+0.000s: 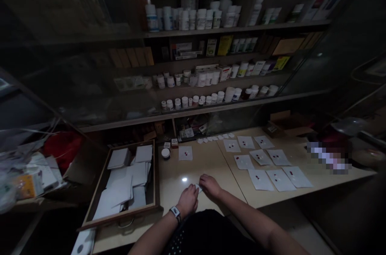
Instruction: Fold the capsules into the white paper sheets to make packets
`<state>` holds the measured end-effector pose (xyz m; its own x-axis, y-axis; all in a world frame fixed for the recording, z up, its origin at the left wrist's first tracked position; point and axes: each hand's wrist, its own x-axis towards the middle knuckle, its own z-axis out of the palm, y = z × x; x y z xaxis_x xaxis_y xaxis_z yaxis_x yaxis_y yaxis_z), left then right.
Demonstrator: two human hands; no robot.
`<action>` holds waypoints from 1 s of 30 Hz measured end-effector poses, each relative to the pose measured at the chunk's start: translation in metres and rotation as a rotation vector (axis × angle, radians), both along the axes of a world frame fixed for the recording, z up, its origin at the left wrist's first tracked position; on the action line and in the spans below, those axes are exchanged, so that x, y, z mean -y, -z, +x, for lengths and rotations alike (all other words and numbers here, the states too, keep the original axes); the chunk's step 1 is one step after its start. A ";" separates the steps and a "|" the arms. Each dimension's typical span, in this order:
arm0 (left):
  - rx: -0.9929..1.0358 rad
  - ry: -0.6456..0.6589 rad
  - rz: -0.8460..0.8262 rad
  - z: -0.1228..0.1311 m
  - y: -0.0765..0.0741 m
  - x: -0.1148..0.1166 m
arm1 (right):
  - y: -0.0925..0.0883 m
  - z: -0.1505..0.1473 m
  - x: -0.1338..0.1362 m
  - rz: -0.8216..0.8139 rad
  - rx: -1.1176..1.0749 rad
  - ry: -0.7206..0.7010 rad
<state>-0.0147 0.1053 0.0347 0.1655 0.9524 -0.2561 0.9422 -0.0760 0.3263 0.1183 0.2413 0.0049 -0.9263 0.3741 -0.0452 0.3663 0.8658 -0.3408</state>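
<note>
My left hand (187,200), with a watch on its wrist, and my right hand (210,186) meet over the tan counter (208,162). Both pinch a small white paper (198,187) between their fingertips, and most of it is hidden by the fingers. A white paper square (185,153) with red pills on it lies a little farther back. To the right, several more white paper squares (261,157) lie spread out, each bearing small dark red pills. A row of small folded paper packets (215,138) lines the back of the counter.
An open wooden drawer (123,182) at the left holds stacks of white paper squares. A small white jar (165,153) stands near the drawer. Shelves (211,29) behind glass carry many white medicine bottles and boxes. A cardboard box (286,124) sits at the back right.
</note>
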 end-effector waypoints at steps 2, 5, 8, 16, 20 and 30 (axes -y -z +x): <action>-0.015 0.006 0.000 0.000 -0.002 0.000 | 0.002 0.001 0.000 0.030 0.014 -0.032; -0.033 0.007 0.012 0.002 -0.003 0.000 | 0.003 0.002 0.001 0.049 0.016 -0.068; -0.040 0.009 0.019 0.003 -0.002 0.000 | 0.002 0.004 0.002 0.060 0.019 -0.101; 0.040 0.055 0.004 -0.002 0.002 0.002 | 0.005 0.009 0.003 0.022 -0.009 -0.072; 0.063 0.018 -0.005 -0.001 -0.007 0.000 | 0.008 0.011 0.002 0.023 -0.012 -0.071; 0.017 -0.040 -0.020 -0.005 -0.011 -0.001 | 0.007 0.014 0.009 0.070 -0.008 -0.082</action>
<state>-0.0197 0.1065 0.0457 0.1315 0.9530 -0.2728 0.9387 -0.0313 0.3432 0.1321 0.2322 -0.0024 -0.9542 0.2988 -0.0138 0.2905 0.9146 -0.2812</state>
